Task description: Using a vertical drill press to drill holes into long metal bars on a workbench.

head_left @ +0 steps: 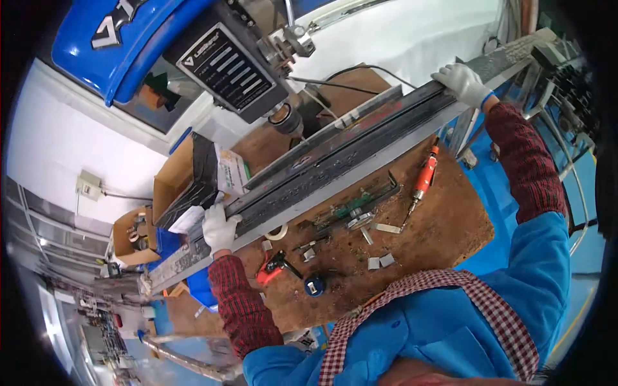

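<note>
A long dark grey metal profile (335, 165) lies diagonally over the workbench, rising from lower left to upper right. My left hand (220, 229), in a white glove, is closed on the profile near its left part. Farther along, my right hand (462, 85), also gloved in white, grips its far right part with the fingers over the edge. Just behind the profile's middle hangs the chuck (284, 120) of a blue and black drill press (225, 71). The undersides of both hands are hidden.
On the brown workbench (450, 225) lie a red air tool (425, 175), a green clamp-like fixture (354, 207), a round blue tape measure (314, 285), a red-and-black tool (273, 267) and small metal blocks (380, 262). Cardboard boxes (170, 170) stand left; a blue bin (203, 288) sits below the profile.
</note>
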The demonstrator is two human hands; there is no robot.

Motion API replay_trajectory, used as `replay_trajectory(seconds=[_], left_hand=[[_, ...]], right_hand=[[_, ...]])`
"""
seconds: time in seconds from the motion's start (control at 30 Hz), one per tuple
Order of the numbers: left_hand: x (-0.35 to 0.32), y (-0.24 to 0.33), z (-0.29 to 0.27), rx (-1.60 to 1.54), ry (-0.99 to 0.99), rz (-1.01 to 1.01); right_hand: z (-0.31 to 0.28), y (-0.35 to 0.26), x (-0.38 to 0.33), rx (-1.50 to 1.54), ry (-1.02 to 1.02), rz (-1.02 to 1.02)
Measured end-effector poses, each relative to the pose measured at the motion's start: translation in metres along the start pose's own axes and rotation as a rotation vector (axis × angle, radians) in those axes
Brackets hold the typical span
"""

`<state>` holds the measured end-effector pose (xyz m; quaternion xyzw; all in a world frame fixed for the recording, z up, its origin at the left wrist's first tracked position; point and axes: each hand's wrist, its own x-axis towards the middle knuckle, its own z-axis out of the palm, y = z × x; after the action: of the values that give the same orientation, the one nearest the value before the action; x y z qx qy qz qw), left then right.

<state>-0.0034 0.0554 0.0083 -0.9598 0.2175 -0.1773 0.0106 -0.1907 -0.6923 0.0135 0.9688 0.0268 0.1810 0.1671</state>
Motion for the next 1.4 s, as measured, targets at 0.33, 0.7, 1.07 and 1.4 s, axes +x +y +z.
replay_trajectory(seconds=[0.33, 0.7, 1.07, 1.4], left_hand=[[0.012, 0.002, 0.003, 0.008, 0.012, -0.026], [0.012, 0.000, 0.010, -0.100, 0.143, 0.059], [0.008, 0.018, 0.004, -0.054, 0.170, 0.060], [0.013, 0.005, 0.008, -0.062, 0.140, 0.007]], right_hand=[[0.031, 0.000, 0.035, 0.017, -0.051, 0.111], [0.025, -0.003, 0.028, 0.042, 0.027, 0.072], [0.028, 0.008, 0.027, 0.013, -0.046, 0.087], [0.024, 0.000, 0.033, -0.015, -0.059, 0.055]])
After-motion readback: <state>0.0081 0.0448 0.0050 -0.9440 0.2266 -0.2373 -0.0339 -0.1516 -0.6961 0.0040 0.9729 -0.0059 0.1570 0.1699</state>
